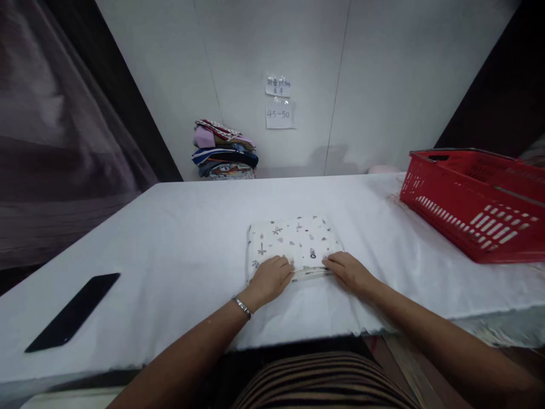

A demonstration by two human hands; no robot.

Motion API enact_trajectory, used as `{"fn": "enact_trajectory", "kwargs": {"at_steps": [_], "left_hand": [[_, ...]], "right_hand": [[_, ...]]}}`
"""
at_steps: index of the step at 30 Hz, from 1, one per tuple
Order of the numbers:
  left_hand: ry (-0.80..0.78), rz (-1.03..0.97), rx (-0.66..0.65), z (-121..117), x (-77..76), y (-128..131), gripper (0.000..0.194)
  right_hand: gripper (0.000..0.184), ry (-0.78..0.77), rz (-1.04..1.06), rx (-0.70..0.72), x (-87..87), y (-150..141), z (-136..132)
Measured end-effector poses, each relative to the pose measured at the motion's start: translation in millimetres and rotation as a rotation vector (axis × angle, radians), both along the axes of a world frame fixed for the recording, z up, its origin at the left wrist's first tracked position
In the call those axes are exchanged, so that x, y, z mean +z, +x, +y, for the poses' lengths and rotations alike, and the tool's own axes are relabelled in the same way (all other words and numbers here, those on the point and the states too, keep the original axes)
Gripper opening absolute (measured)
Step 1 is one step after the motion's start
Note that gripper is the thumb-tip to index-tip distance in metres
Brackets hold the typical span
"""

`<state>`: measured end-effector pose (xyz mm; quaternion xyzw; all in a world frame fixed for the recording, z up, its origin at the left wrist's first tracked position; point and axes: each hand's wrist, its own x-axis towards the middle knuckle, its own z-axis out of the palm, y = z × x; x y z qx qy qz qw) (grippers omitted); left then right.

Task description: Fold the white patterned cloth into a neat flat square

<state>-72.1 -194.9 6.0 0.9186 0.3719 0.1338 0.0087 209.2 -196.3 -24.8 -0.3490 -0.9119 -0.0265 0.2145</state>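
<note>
A folded white cloth [293,240] with small dark printed figures lies on the white-covered table [179,250], near its front edge. My left hand [271,278], with a bracelet on the wrist, rests palm down on the cloth's near left edge, fingers flat and together. At the near right edge my right hand [347,269] lies the same way, fingertips on the cloth's hem. Neither hand grips the cloth; both press on it.
A red plastic basket [477,204] stands at the table's right. A stack of folded clothes [225,150] sits at the far edge against the white wall. A black phone [74,311] lies near the front left. Two paper notes [279,102] hang on the wall.
</note>
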Motion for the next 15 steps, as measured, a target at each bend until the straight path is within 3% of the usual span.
{"fn": "enact_trajectory", "kwargs": {"at_steps": [3,6,11,15], "left_hand": [[-0.073,-0.098,0.05,6.9,7.4,-4.3,0.03],[-0.043,-0.144,0.077,13.2,6.6,-6.8,0.028],[0.0,0.034,-0.018,7.4,-16.6,-6.3,0.053],[0.032,0.093,-0.01,1.4,-28.5,-3.5,0.058]], "right_hand": [[0.035,0.029,0.055,-0.011,-1.8,-2.9,-4.3],[0.033,0.06,0.089,-0.017,-4.8,-3.9,-6.5],[0.031,0.078,0.124,-0.031,-6.8,0.4,-10.9],[0.029,-0.002,0.15,-0.067,9.9,-14.3,-11.8]]}}
